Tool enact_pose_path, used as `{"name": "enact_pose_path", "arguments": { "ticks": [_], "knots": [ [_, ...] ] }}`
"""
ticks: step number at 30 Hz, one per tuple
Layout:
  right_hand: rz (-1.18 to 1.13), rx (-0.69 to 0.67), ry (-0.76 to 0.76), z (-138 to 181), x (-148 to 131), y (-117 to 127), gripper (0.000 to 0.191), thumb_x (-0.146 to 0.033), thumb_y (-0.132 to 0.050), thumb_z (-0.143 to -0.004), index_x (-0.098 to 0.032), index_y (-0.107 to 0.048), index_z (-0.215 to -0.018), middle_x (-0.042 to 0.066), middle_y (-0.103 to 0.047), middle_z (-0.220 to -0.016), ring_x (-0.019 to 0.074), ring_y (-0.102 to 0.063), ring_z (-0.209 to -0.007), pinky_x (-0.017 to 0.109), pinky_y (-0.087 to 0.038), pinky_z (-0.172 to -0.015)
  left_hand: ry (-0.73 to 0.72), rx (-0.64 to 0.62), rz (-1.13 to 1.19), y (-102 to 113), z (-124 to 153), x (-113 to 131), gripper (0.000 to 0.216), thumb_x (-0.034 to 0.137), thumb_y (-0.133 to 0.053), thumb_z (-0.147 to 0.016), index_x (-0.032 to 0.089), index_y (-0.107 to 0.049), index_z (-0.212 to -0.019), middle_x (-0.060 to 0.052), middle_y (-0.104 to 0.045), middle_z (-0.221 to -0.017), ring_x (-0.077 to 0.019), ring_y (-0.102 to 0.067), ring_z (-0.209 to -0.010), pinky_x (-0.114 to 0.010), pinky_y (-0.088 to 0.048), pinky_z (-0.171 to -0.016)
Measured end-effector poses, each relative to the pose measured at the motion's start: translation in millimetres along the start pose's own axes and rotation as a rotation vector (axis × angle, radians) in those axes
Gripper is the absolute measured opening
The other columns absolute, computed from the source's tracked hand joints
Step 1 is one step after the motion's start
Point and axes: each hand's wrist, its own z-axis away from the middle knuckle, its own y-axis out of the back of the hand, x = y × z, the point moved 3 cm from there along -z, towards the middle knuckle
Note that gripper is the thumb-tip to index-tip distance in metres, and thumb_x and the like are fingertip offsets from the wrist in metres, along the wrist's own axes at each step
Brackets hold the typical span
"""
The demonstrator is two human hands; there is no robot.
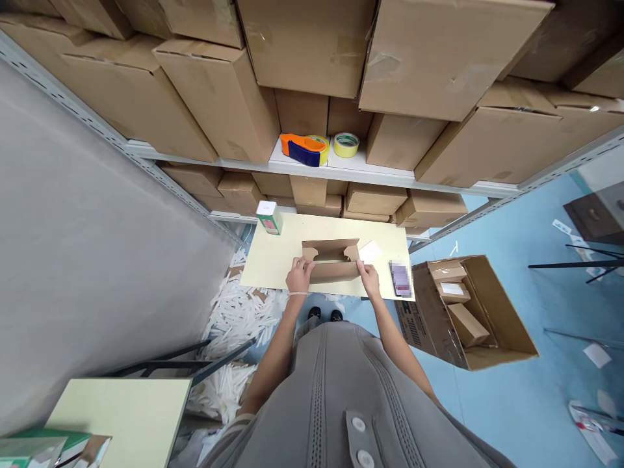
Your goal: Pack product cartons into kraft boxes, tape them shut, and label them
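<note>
Both my hands grip a partly folded brown cardboard box over the pale table. My left hand pinches its left near corner, and my right hand pinches the right near corner. The box's long walls stand up, and small end flaps bend inward. Just beyond my right hand lies a white slip of paper. A phone with a blurred screen rests at the table's right edge. At the far left corner stands a small white and green box.
A shelf packed with cardboard boxes rises behind the table, bearing an orange and blue tape dispenser and a yellow tape roll. On the floor at right stands a large open carton with several smaller boxes. White paper strips litter the left floor.
</note>
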Motion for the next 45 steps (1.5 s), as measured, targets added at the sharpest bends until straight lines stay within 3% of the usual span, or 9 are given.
{"name": "enact_pose_path", "arguments": {
  "ticks": [5,9,13,16,19,22,36,41,45],
  "knots": [
    [0.101,0.047,0.031,-5,-9,-3,0.054,-0.056,-0.031,-0.094,-0.017,-0.066,-0.079,0.011,-0.064,-0.105,0.0207,-0.061,-0.092,0.027,-0.047,-0.077,0.017,0.092,0.066,-1,-9,-1,0.025,0.047,-0.051,-0.093,0.025,-0.063,-0.096,0.0,-0.06,-0.111,-0.0115,-0.064,-0.087,-0.022,-0.047,-0.077],
    [0.171,0.08,0.098,-6,-17,-2,0.044,-0.046,-0.038,-0.094,-0.02,-0.053,-0.127,0.013,-0.052,-0.125,0.0196,-0.062,-0.088,0.029,-0.049,-0.07,0.033,0.115,0.106,-4,-11,-5,0.02,0.04,-0.052,-0.092,0.026,-0.06,-0.105,0.0,-0.061,-0.115,-0.012,-0.064,-0.088,-0.024,-0.048,-0.079],
    [0.366,0.091,0.132,-13,-31,6,0.081,-0.039,-0.053,-0.089,-0.023,-0.007,-0.153,0.016,-0.044,-0.131,0.0231,-0.063,-0.092,0.031,-0.051,-0.069,0.041,0.131,0.099,-5,-11,-3,0.042,0.038,-0.051,-0.092,0.028,-0.046,-0.132,-0.003,-0.059,-0.124,-0.0155,-0.064,-0.098,-0.03,-0.05,-0.087],
    [0.567,0.111,0.228,-19,-48,12,0.094,-0.033,-0.061,-0.085,-0.025,0.002,-0.154,0.019,-0.035,-0.141,0.0286,-0.057,-0.112,0.035,-0.051,-0.081,-0.014,0.175,-0.022,1,-11,5,0.071,0.038,-0.052,-0.09,0.026,-0.018,-0.151,-0.011,-0.04,-0.148,-0.0232,-0.05,-0.126,-0.04,-0.044,-0.101],
    [0.7,0.079,0.344,-21,-63,10,0.093,-0.022,-0.061,-0.084,-0.029,-0.001,-0.154,0.019,-0.026,-0.15,0.0307,-0.047,-0.125,0.039,-0.047,-0.091,-0.095,0.162,-0.204,6,-15,15,0.079,0.034,-0.053,-0.089,0.026,-0.01,-0.154,-0.013,-0.013,-0.161,-0.0287,-0.025,-0.144,-0.051,-0.027,-0.113],
    [0.767,0.016,0.395,-22,-69,4,0.084,-0.013,-0.054,-0.085,-0.032,-0.01,-0.153,0.016,-0.026,-0.152,0.029,-0.049,-0.123,0.04,-0.048,-0.091,-0.15,0.111,-0.312,9,-19,18,0.075,0.031,-0.053,-0.087,0.03,-0.018,-0.153,-0.009,-0.006,-0.162,-0.0295,-0.014,-0.148,-0.056,-0.017,-0.116],
    [0.73,-0.026,0.404,-9,-66,0,0.068,-0.003,-0.043,-0.084,-0.021,-0.024,-0.146,0.019,-0.031,-0.144,0.0257,-0.055,-0.115,0.027,-0.055,-0.066,-0.233,0.142,-0.199,1,-10,5,0.049,0.037,-0.04,-0.096,0.024,-0.042,-0.143,-0.012,-0.035,-0.152,-0.0225,-0.039,-0.137,-0.04,-0.023,-0.117],
    [0.688,-0.043,0.401,-1,-56,-3,0.046,-0.006,-0.035,-0.09,-0.019,-0.041,-0.133,0.017,-0.033,-0.147,0.0248,-0.052,-0.118,0.028,-0.055,-0.065,-0.345,0.27,-0.14,-13,-16,-6,0.031,0.039,-0.043,-0.096,0.022,-0.063,-0.113,-0.012,-0.054,-0.139,-0.0227,-0.051,-0.127,-0.043,-0.03,-0.112],
    [0.605,-0.031,0.373,6,-38,-9,0.045,-0.012,-0.029,-0.094,-0.022,-0.044,-0.135,0.014,-0.031,-0.152,0.0242,-0.054,-0.118,0.029,-0.055,-0.065,-0.451,0.393,-0.094,-20,-17,-13,0.026,0.04,-0.045,-0.096,0.023,-0.065,-0.092,-0.009,-0.063,-0.129,-0.022,-0.061,-0.114,-0.044,-0.033,-0.108]
  ]
}}
